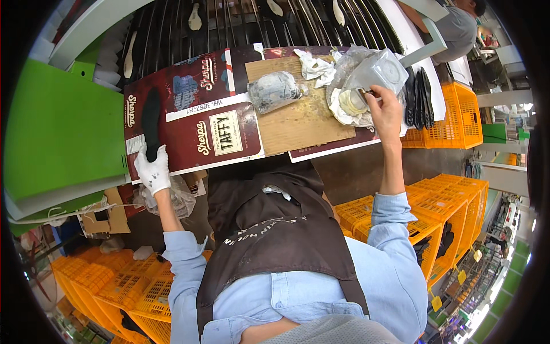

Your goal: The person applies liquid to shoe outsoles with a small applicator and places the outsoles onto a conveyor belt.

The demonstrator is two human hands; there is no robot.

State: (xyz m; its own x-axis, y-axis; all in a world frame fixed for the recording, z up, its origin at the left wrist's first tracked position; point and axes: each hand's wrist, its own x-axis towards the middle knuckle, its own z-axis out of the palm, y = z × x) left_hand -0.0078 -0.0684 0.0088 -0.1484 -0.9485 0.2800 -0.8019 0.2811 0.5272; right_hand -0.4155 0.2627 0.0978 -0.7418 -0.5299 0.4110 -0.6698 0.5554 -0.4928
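My left hand [153, 169], in a white glove, grips the lower end of a long black shoe sole [151, 117]. The sole lies over dark red printed cardboard [189, 135]. On the right, my bare right hand [385, 112] is closed in a pinch at the edge of a plastic-lined bowl [350, 108] with pale residue inside. Whatever sits between those fingers is too small to make out. A clear plastic tub [382, 71] tilts just behind that hand. Left of the bowl, a smeared clear bottle [275, 92] rests on stained brown cardboard [312, 123], near crumpled white tissue [315, 67].
Beyond the cardboard runs a rack of dark rods [229, 23] carrying pale sole-shaped pieces [195, 17]. Several black soles [419, 98] stand at the right edge. A green machine housing [63, 132] is at left. Orange crates [452, 117] stand around; another person [458, 28] is at far right.
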